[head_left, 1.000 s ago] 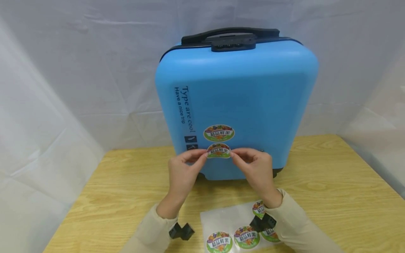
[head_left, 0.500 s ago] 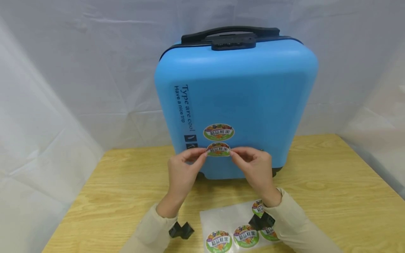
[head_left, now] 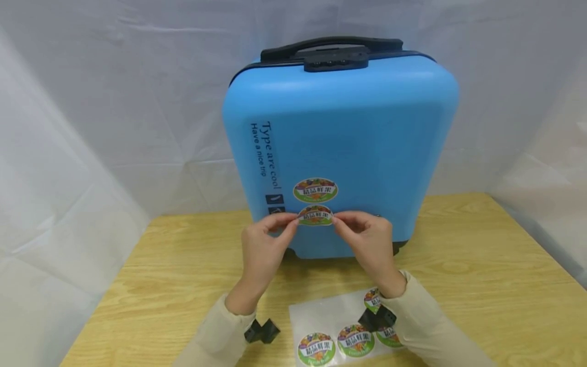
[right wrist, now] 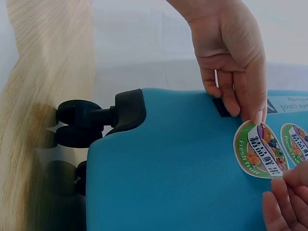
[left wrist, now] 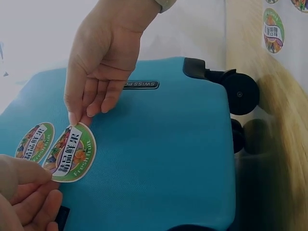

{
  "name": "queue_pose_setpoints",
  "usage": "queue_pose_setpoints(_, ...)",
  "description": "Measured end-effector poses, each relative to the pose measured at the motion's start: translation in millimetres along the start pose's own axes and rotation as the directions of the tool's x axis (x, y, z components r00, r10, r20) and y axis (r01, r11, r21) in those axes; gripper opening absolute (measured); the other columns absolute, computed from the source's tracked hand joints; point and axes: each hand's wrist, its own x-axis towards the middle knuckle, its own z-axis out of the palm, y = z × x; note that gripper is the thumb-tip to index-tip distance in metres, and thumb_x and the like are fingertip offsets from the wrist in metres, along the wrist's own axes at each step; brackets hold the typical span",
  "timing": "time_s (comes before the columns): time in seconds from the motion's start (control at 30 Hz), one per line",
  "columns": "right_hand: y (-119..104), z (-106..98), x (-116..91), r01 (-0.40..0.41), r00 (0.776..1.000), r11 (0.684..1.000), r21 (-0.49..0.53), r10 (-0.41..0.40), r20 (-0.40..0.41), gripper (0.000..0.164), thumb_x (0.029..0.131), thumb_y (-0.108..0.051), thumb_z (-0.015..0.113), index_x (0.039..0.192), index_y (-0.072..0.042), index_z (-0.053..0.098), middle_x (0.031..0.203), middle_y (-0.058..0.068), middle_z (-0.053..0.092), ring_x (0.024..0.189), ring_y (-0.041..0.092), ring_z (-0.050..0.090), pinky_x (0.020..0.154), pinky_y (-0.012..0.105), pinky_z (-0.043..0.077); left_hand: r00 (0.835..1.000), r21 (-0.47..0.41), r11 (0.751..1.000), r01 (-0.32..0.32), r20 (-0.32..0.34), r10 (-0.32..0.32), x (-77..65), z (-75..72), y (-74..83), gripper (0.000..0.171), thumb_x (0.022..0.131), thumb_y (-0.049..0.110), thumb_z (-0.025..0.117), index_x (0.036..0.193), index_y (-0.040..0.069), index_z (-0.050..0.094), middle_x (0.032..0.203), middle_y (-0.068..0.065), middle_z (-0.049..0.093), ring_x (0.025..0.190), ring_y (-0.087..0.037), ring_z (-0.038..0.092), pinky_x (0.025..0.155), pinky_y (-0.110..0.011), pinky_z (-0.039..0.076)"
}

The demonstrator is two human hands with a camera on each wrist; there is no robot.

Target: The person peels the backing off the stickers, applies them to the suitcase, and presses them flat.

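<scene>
My left hand (head_left: pixel 263 250) and right hand (head_left: pixel 368 247) pinch opposite edges of one fruit sticker (head_left: pixel 315 216) between thumb and fingers. It lies close against the front of an upright blue suitcase (head_left: pixel 362 148). Directly above it, another fruit sticker (head_left: pixel 315 190) is stuck on the shell. Both wrist views show the held sticker (left wrist: pixel 72 153) printed "Fresh fruit", its edge right beside the stuck one. In the right wrist view the left hand (right wrist: pixel 236 62) grips one end of the sticker (right wrist: pixel 260 150), and the right hand (right wrist: pixel 288 199) the other.
A sticker sheet (head_left: pixel 327 313) with several fruit stickers lies on the wooden table (head_left: pixel 472 265), partly under the right sleeve (head_left: pixel 431 321). Black wheels (left wrist: pixel 241 94) carry the suitcase. White sheeting (head_left: pixel 114 102) hangs behind and at both sides.
Both hands keep their pinch on the sticker. Its lower edge, slightly bent a second ago, looks flatter against the suitcase now. The whole head view has shifted a little.
</scene>
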Motion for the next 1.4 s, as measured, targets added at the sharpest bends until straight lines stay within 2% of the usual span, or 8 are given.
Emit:
queue_pose_setpoints(0.3,1.3,-0.4,0.3,-0.005,1.0,1.0,-0.011,0.005,-0.002,0.007,0.084,-0.011,0.071,0.088,-0.007,0.076,0.077,0.003,0.072,0.064,0.012,0.065,0.059,0.02,0.052,0.999,0.059,0.997,-0.043,-0.006,0.043,1.7,0.6,1.0,0.006,0.084,0.009,0.071,0.087,0.006,0.074,0.083,-0.003,0.072,0.069,-0.008,0.064,0.059,-0.024,0.052)
queue_pose_setpoints(0.67,-1.4,-1.2,4.1,-0.097,0.995,0.995,0.001,0.097,0.018,0.01,0.085,-0.015,0.071,0.087,-0.007,0.076,0.074,0.006,0.071,0.063,0.011,0.066,0.059,0.021,0.052,0.998,0.074,0.995,-0.065,-0.019,0.066,1.3,0.9,3.6,0.006,0.083,0.008,0.07,0.086,0.006,0.075,0.08,-0.004,0.072,0.059,-0.008,0.06,0.051,-0.023,0.05)
queue_pose_setpoints(1.07,-2.1,-1.0,4.3,-0.097,0.995,0.995,-0.007,0.097,0.028,0.011,0.085,-0.016,0.07,0.088,-0.007,0.075,0.075,0.006,0.072,0.063,0.012,0.067,0.058,0.022,0.052,0.991,0.119,0.985,-0.126,-0.038,0.132,0.6,1.9,2.2,0.006,0.083,0.008,0.071,0.085,0.006,0.075,0.08,-0.003,0.072,0.065,-0.007,0.063,0.054,-0.023,0.051)
queue_pose_setpoints(1.4,-1.8,-1.3,4.5,-0.081,0.996,0.997,-0.007,0.081,0.025,0.009,0.085,-0.013,0.071,0.088,-0.006,0.075,0.075,0.006,0.072,0.064,0.012,0.066,0.059,0.022,0.052,0.985,0.118,0.98,-0.16,-0.041,0.166,0.9,1.9,1.0,0.006,0.083,0.01,0.071,0.085,0.007,0.075,0.082,-0.003,0.072,0.065,-0.008,0.062,0.056,-0.024,0.051)
